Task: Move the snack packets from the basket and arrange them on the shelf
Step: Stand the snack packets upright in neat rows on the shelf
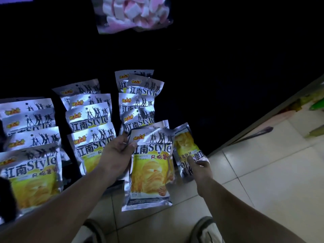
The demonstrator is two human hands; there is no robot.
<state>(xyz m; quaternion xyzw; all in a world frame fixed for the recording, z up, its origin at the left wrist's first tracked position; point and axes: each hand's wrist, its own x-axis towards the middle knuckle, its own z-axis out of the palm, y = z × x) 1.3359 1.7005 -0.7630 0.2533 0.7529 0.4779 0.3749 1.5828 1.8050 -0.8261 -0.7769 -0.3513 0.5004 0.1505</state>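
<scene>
Pretty far along, I'd say. The dark shelf [210,102] already has three overlapping lines of silver-and-yellow chip packets: the left row [29,137] at 9 o'clock, the middle row [91,120], and the right row [138,104] running up toward 12. The left hand [119,151] has its grip pinched on the top corner of a hanging packet [150,172] at the front end of the right row, so my guess is that one gets laid down next. The right hand [201,168] is grasping an upside-down packet [187,148] just at 3 o'clock of it. The basket isn't in view, so no clue how many are left. A marshmallow bag [133,13] sits way up at 12.
</scene>
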